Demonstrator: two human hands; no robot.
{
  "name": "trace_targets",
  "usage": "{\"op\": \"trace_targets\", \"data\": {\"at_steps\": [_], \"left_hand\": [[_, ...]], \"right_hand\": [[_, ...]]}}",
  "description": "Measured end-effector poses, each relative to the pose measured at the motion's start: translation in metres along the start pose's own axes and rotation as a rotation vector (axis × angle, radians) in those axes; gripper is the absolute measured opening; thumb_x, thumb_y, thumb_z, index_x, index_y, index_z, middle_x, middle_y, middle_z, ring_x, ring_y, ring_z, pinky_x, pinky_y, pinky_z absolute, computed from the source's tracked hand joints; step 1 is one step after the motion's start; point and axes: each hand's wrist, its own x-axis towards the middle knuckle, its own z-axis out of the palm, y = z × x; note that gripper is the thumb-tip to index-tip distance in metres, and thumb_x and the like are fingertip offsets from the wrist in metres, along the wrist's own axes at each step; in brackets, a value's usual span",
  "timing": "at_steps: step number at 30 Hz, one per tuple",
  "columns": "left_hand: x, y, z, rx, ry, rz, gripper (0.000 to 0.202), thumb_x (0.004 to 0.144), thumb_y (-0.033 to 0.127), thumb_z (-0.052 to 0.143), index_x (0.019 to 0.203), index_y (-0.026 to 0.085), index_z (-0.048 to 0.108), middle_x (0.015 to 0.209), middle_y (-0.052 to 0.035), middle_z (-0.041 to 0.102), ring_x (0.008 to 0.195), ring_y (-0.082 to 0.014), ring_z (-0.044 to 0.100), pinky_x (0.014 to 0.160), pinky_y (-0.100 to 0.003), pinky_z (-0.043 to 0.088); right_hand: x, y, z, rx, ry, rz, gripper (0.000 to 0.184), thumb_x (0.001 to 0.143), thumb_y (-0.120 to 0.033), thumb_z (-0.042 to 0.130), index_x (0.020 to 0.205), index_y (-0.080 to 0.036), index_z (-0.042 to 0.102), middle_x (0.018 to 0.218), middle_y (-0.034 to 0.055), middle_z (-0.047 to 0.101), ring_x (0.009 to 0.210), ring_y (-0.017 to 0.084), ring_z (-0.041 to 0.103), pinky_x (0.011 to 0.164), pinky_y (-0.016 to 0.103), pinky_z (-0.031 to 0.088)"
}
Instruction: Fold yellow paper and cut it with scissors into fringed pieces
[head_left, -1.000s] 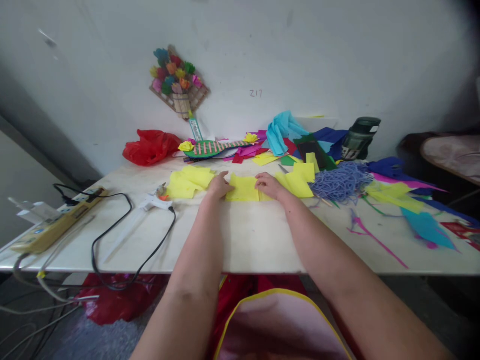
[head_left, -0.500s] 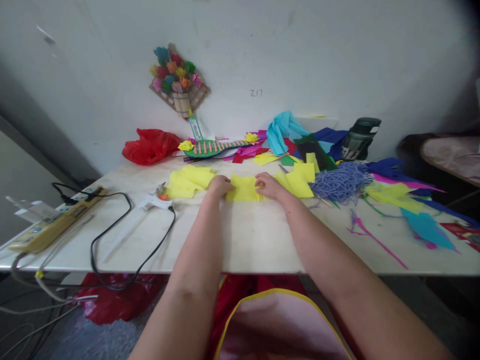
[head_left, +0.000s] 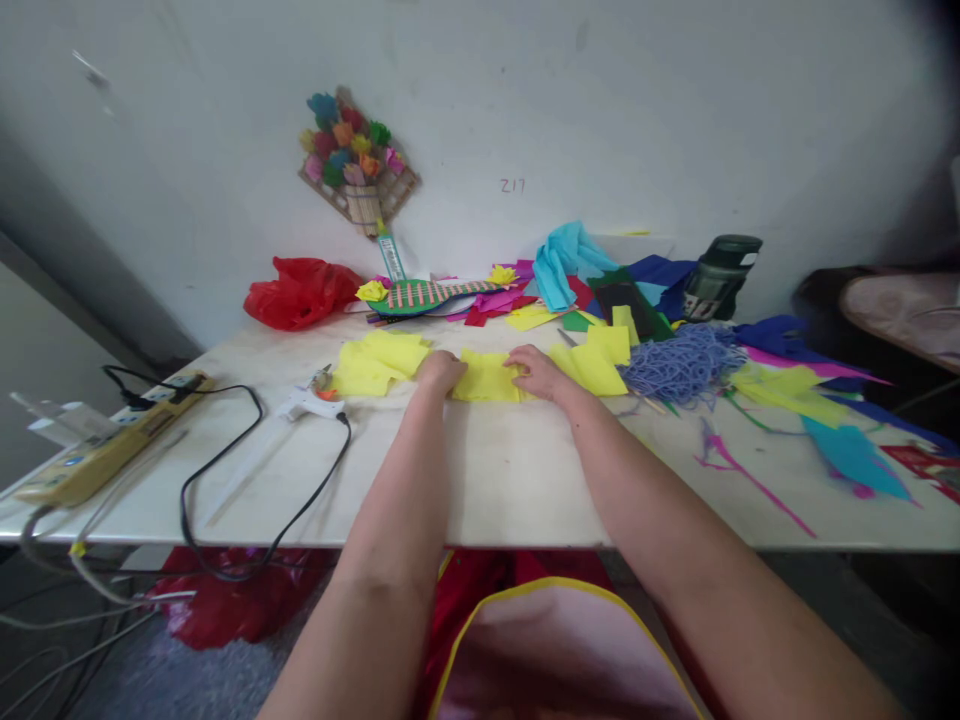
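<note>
A yellow paper piece lies flat on the white table. My left hand rests on its left edge with the fingers curled over the paper. At its right edge my right hand presses down, fingers bent and close together. More yellow sheets lie to the left, and other yellow sheets to the right of my hands.
A glue gun with a black cord lies left, by a power strip. A red bag, paper crafts, blue yarn, a dark bottle and coloured scraps crowd the back and right.
My left fingers have curled in over the paper's left edge. My right hand has shifted slightly on the right edge. The paper stays in place.
</note>
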Motion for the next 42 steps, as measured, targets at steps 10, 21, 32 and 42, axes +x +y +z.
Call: {"op": "trace_targets", "data": {"at_steps": [10, 21, 32, 42], "left_hand": [[-0.011, 0.003, -0.003, -0.016, 0.029, -0.005, 0.022, 0.062, 0.032, 0.059, 0.080, 0.020, 0.065, 0.084, -0.0069, 0.067, 0.081, -0.0219, 0.061, 0.065, -0.027, 0.045], [-0.014, 0.004, -0.005, -0.043, 0.060, -0.004, 0.019, 0.060, 0.032, 0.061, 0.076, 0.020, 0.063, 0.083, -0.0066, 0.066, 0.079, -0.0212, 0.060, 0.065, -0.027, 0.044], [-0.017, 0.003, -0.005, -0.176, 0.191, 0.055, 0.011, 0.059, 0.026, 0.059, 0.068, 0.020, 0.056, 0.073, -0.0026, 0.063, 0.074, -0.0168, 0.058, 0.062, -0.024, 0.042], [-0.006, -0.008, 0.003, -0.369, 0.150, 0.010, 0.038, 0.056, 0.025, 0.068, 0.091, 0.019, 0.054, 0.074, -0.0004, 0.063, 0.070, -0.0139, 0.060, 0.060, -0.022, 0.043]], "right_hand": [[0.000, -0.003, 0.001, -0.082, -0.023, 0.048, 0.019, 0.059, -0.019, 0.063, 0.077, -0.017, 0.064, 0.104, 0.0062, 0.048, 0.093, 0.018, 0.051, 0.085, 0.033, 0.042], [0.001, -0.004, 0.001, -0.098, 0.001, 0.041, 0.020, 0.056, -0.021, 0.066, 0.074, -0.018, 0.058, 0.103, 0.0064, 0.049, 0.097, 0.020, 0.050, 0.088, 0.036, 0.040], [-0.001, -0.013, -0.004, -0.156, -0.085, 0.030, 0.039, 0.063, -0.018, 0.061, 0.102, -0.016, 0.061, 0.118, 0.0096, 0.046, 0.110, 0.023, 0.044, 0.098, 0.035, 0.033], [-0.001, -0.016, -0.004, -0.193, -0.121, 0.088, 0.036, 0.065, -0.017, 0.059, 0.101, -0.018, 0.064, 0.120, 0.0084, 0.047, 0.113, 0.023, 0.043, 0.098, 0.036, 0.032]]}}
